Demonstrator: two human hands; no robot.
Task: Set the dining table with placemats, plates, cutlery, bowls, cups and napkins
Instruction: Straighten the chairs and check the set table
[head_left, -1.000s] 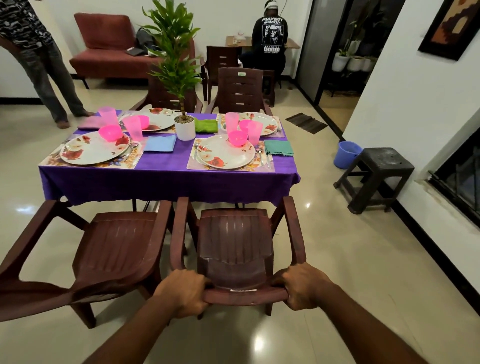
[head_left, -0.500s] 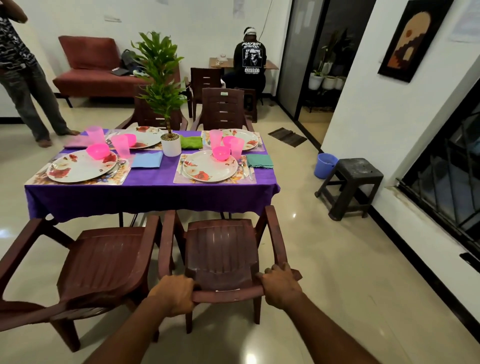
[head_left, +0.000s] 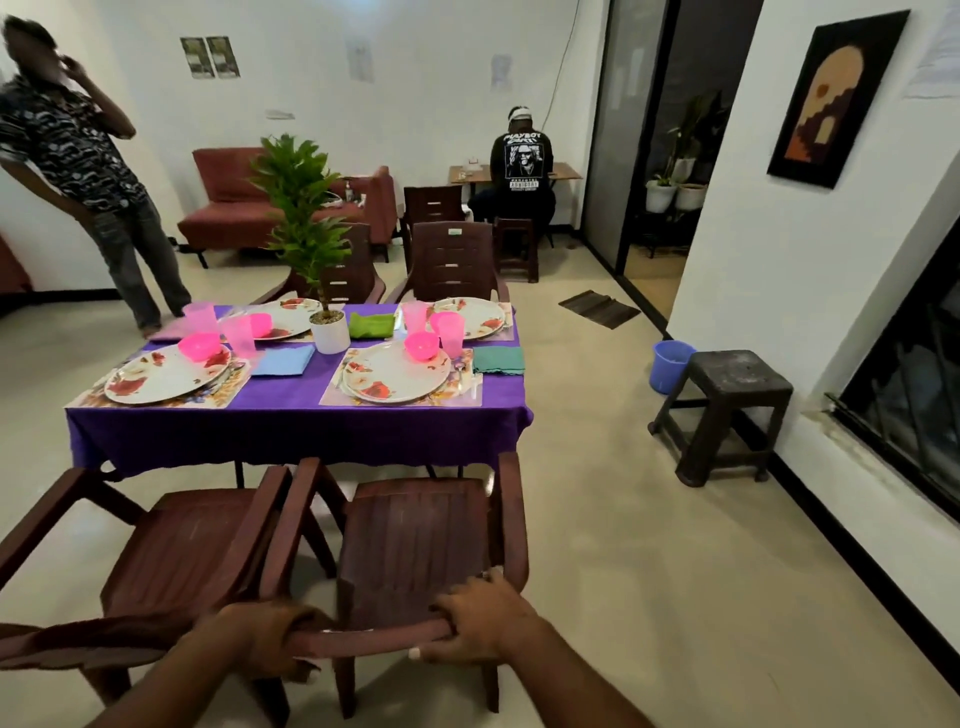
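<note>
Left hand (head_left: 262, 642) and right hand (head_left: 480, 621), fingers curled, grip the top rail of the brown chair (head_left: 410, 551) at lower centre. The set worktop (head_left: 291, 415) occupies centre left.

Glossy plastic chair (head_left: 410, 540), purple cloth tablecloth (head_left: 291, 415)

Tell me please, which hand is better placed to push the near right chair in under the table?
Neither alone: left hand and right hand both grip the top rail of the chair, one at each end. The right is slightly nearer the armrest, but pushing with both probably keeps it straight.
</note>
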